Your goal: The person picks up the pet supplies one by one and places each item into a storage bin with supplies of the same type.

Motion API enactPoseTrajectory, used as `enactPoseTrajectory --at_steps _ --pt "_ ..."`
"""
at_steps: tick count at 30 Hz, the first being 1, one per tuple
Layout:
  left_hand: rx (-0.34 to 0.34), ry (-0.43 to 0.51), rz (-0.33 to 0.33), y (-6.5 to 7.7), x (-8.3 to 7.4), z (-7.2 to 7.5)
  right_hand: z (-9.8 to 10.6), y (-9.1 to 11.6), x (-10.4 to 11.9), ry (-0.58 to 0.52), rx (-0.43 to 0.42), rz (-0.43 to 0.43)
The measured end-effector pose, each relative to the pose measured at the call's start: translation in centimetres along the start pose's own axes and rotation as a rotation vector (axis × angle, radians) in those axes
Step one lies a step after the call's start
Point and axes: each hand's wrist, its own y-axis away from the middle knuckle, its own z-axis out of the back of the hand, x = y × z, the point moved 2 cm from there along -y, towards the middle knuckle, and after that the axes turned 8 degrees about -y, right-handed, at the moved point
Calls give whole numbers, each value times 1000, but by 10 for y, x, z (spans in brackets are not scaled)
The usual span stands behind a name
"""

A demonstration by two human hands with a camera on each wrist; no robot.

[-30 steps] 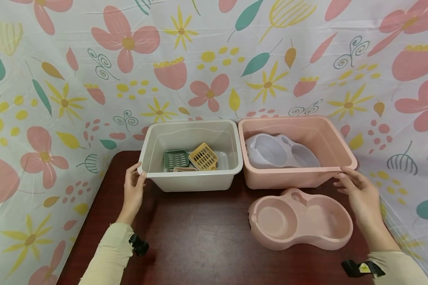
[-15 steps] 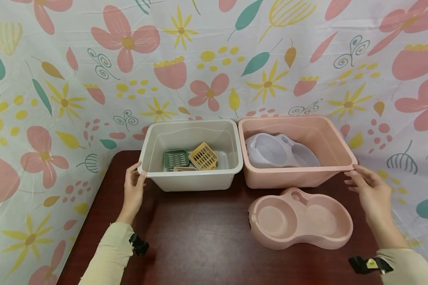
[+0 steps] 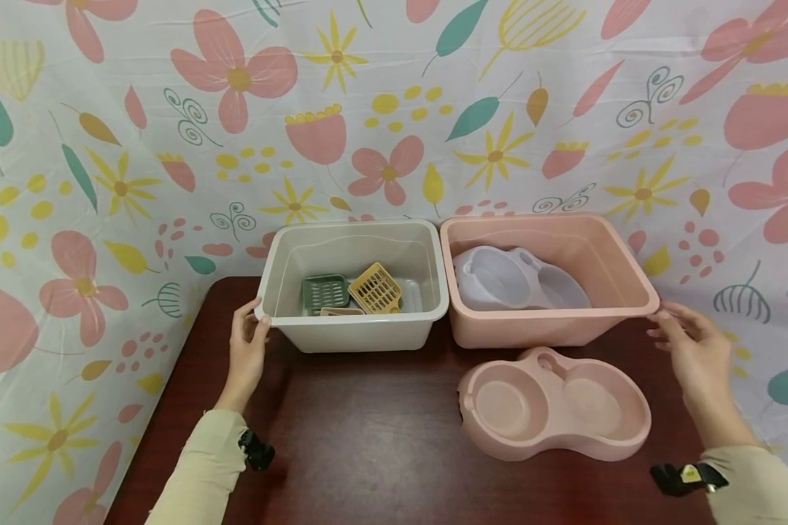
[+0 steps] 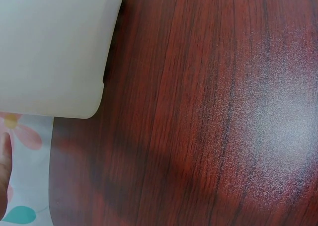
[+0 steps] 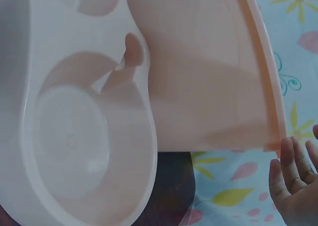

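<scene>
At the front left corner of an off-white litter box (image 3: 354, 335), my left hand (image 3: 246, 350) touches the rim with fingertips and thumb. Green (image 3: 325, 292) and yellow (image 3: 376, 289) litter scoops lie inside it, with a beige piece partly hidden by the front wall. My right hand (image 3: 699, 357) is at the front right corner of a pink litter box (image 3: 538, 332); its fairly straight fingers (image 5: 288, 159) meet the rim's outer edge in the right wrist view. A lavender double pet bowl (image 3: 499, 281) sits in that box. A pink double pet bowl (image 3: 551, 408) lies in front.
Both boxes stand side by side at the back of a dark red wooden table (image 3: 368, 437). Behind them hangs a flower-patterned cloth (image 3: 387, 87), which also runs down the left and right sides.
My right hand has slid right along the pink litter box's front rim to its corner. My left hand and the boxes hold their places.
</scene>
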Motion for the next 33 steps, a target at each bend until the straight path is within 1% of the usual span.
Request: enactPoseTrajectory --at_steps 3,7,13,16,19,22,24,27,31,33 --pt "1 9 8 0 0 0 3 -4 -2 -11 -15 -11" --pt "-1 -5 0 0 0 0 8 -9 -3 -9 -24 -28" --pt "-10 -17 -15 2 -3 -1 13 -16 -5 -75 -14 -69" --pt "-11 -20 -17 2 -4 -1 14 -20 -6 -68 -11 -83" --pt "-10 -23 -16 2 -4 -1 16 -23 -7 -33 -7 -91" --pt "-10 -28 -18 2 -5 -1 17 -27 -9 -6 14 -89" --pt "-11 -34 -20 2 -4 -1 18 -30 -12 2 39 -79" --pt "-14 -39 -20 2 -4 -1 20 -33 -15 43 75 -55" --pt "-14 -35 -18 2 -4 -1 21 -37 -18 40 117 -24" --pt "-11 -36 -18 2 -4 -1 20 -38 -19 -6 137 -13"
